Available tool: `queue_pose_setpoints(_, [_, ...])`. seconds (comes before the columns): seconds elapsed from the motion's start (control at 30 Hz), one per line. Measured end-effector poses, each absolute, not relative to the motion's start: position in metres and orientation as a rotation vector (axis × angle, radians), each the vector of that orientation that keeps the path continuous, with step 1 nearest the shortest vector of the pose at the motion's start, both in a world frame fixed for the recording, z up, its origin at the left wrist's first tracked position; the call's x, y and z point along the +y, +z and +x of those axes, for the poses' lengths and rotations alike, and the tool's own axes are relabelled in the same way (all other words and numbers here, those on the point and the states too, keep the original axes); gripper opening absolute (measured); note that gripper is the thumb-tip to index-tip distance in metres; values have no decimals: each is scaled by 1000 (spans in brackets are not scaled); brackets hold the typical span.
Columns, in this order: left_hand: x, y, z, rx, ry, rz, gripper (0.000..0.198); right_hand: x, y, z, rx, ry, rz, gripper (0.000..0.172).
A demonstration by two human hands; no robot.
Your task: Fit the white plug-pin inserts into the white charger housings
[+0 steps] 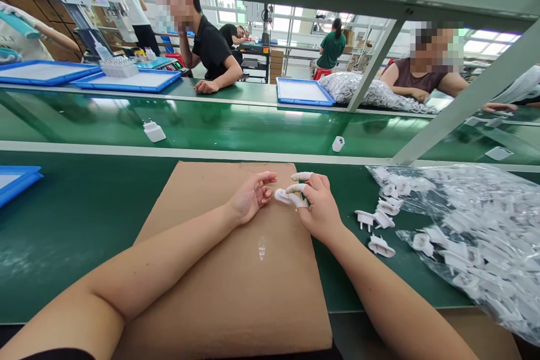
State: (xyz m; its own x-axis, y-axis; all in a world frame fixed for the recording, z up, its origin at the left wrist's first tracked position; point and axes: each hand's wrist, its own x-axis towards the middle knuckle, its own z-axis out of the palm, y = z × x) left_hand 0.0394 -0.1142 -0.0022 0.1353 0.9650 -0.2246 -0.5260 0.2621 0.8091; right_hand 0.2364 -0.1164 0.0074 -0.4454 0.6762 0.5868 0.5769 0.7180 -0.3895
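My right hand (318,205) wears white finger cots on its thumb and two fingers. A small white plug part (282,196) sits at the tips of its thumb and finger, just over the cardboard sheet (236,281). My left hand (253,198) is left of the part, palm turned inward, fingers loosely bent and apart, with nothing visible in it. To the right of my right hand, several loose white plug parts (381,246) lie on the green bench. Beside them a clear plastic bag (489,236) is full of similar parts.
Beyond the bench runs a green conveyor belt (236,129) carrying a white charger (154,131) and another white housing (338,143). A grey metal post (459,101) slants at the right. Blue-rimmed trays (306,102) and seated co-workers are across the belt.
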Motion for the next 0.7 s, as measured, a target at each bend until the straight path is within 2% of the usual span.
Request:
queue_pose_setpoints(0.07, [-114, -1, 40, 853, 1190, 638, 35, -116, 7, 236, -2178, 171, -937, 35])
queue_pose_setpoints(0.23, [-115, 1, 39, 862, 1171, 638, 35, -117, 7, 235, -2165, 191, -940, 21])
queue_pose_setpoints(0.43, [-115, 0, 39, 859, 1173, 637, 34, -117, 7, 235, -2170, 187, -940, 36])
queue_pose_setpoints(0.6, [-115, 0, 39, 856, 1165, 647, 35, -118, 7, 234, -2157, 197, -944, 22])
queue_pose_setpoints(0.7, [-115, 0, 39, 854, 1160, 649, 35, -118, 7, 234, -2166, 194, -949, 29])
